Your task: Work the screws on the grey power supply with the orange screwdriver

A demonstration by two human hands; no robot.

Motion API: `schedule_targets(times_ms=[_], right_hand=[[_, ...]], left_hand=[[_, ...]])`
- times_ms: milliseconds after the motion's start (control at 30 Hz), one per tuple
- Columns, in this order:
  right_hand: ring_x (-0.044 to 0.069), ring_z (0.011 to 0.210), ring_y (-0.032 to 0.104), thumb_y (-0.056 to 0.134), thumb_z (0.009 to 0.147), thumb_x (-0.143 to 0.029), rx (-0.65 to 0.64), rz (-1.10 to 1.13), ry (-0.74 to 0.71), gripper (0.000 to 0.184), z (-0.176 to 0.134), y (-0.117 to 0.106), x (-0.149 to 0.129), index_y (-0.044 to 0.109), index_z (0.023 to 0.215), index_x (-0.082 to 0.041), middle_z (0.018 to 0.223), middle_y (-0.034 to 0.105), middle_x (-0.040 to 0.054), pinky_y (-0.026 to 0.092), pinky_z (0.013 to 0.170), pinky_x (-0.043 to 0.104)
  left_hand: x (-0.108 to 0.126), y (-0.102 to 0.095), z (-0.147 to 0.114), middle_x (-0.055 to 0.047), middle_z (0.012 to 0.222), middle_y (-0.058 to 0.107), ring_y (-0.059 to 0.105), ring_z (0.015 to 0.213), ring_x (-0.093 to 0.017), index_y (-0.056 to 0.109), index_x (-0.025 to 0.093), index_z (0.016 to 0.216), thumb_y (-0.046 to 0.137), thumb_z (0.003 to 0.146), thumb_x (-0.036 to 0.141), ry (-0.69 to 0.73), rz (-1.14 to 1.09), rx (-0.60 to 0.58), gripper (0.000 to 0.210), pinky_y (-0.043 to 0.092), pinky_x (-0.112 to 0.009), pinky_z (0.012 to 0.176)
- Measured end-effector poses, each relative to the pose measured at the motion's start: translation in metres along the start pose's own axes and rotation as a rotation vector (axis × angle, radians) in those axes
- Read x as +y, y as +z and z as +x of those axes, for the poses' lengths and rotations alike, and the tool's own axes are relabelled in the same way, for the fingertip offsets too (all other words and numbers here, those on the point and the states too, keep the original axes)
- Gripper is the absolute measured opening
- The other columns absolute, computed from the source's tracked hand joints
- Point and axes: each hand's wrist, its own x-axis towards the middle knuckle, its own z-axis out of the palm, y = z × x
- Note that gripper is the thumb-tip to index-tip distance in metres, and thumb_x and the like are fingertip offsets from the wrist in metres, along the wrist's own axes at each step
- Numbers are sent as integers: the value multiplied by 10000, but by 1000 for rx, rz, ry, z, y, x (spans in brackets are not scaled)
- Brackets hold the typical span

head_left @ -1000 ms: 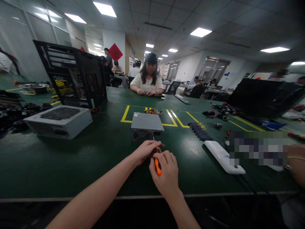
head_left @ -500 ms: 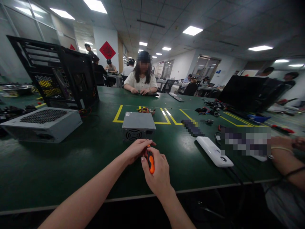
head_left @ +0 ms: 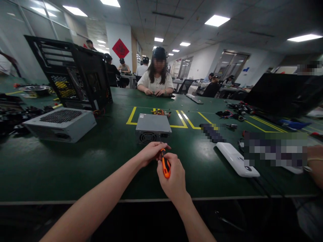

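Note:
A screwdriver (head_left: 166, 167) with an orange and black handle is in my right hand (head_left: 175, 173), whose fingers and thumb are wrapped round the grip. My left hand (head_left: 151, 153) is closed about the front end of the screwdriver, partly hiding its thin shaft. That shaft points away from me at the front face of a grey computer power supply (head_left: 153, 123), near its socket and beside the round fan grille. Whether the tip touches a screw is too small to tell. Coloured cables (head_left: 161, 112) lie behind the power supply.
At left stand another power supply (head_left: 60, 124) and an open black computer case (head_left: 75, 74). A white device (head_left: 236, 159) with cables lies at right, near a co-worker's arm (head_left: 315, 164). Another person (head_left: 155, 79) sits across the green table (head_left: 106, 168), marked with yellow tape.
My view has turned slightly, so everything sits further right and a little higher. Both hands keep nearly the same grip on the screwdriver, and the power supply stays in place.

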Motion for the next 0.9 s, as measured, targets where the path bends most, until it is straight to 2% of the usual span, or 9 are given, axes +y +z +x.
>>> schedule_targets(times_ms=[133, 267, 333, 400, 467, 533, 633, 767, 900], right_hand=[[174, 748, 504, 490, 764, -198, -45, -113, -76, 86, 1, 0, -1, 530, 838, -184, 783, 529, 37, 391, 700, 327], [170, 775, 521, 490, 799, -282, -38, -32, -15, 209, 1, -2, -3, 502, 978, -174, 854, 548, 48, 401, 725, 329], [150, 719, 522, 474, 808, -256, 2, 13, 33, 219, -1, -1, -1, 460, 1005, -161, 834, 555, 41, 411, 686, 304], [143, 677, 507, 477, 795, -218, 27, -11, 24, 158, -2, 0, 0, 467, 944, -166, 779, 542, 26, 408, 661, 296], [154, 694, 494, 478, 771, -170, 29, -93, -30, 105, -3, 0, 1, 505, 872, -178, 752, 517, 24, 396, 673, 312], [168, 731, 491, 479, 764, -160, 18, -149, -61, 99, -2, -1, 1, 541, 836, -186, 767, 507, 34, 387, 697, 332], [168, 751, 511, 484, 797, -231, -3, -108, -30, 136, -1, -1, -1, 546, 909, -187, 792, 534, 35, 392, 729, 345], [148, 707, 531, 474, 811, -254, 70, -27, 44, 188, -2, 0, -1, 480, 978, -170, 811, 564, 33, 420, 685, 309], [155, 689, 507, 484, 776, -179, 66, -120, -80, 87, -1, 0, -1, 514, 857, -183, 728, 521, 18, 404, 685, 325]], left_hand=[[-3, 1, 2, 46, 532, 423, 375, 443, -49, 642, 124, 866, 561, 739, 444, 39, 5, 8, 354, 279, -183, 437], [-1, -1, 0, 19, 526, 467, 404, 437, -76, 633, 129, 843, 460, 790, 498, 46, 143, 22, 411, 293, -202, 441], [3, -5, -4, -2, 528, 490, 434, 464, -102, 619, 149, 761, 382, 821, 517, 161, 377, 171, 442, 320, -222, 478], [9, -12, -9, -17, 582, 519, 468, 544, -125, 592, 173, 713, 367, 844, 473, 393, 650, 428, 397, 356, -242, 564], [15, -19, -13, -37, 711, 563, 504, 688, -153, 585, 187, 765, 386, 859, 382, 635, 843, 657, 294, 377, -271, 695], [19, -26, -14, -66, 879, 589, 509, 866, -183, 588, 187, 879, 391, 862, 290, 802, 942, 764, 223, 358, -313, 831], [20, -34, -9, -73, 1092, 570, 459, 1054, -194, 565, 201, 1049, 389, 857, 205, 900, 1032, 717, 260, 295, -350, 947], [15, -39, 2, -63, 1145, 568, 461, 1076, -191, 570, 214, 1083, 377, 866, 196, 829, 1107, 552, 291, 291, -351, 950], [12, -41, 6, -50, 1105, 590, 476, 1056, -186, 592, 222, 1041, 374, 868, 183, 822, 1088, 556, 282, 297, -338, 926]])
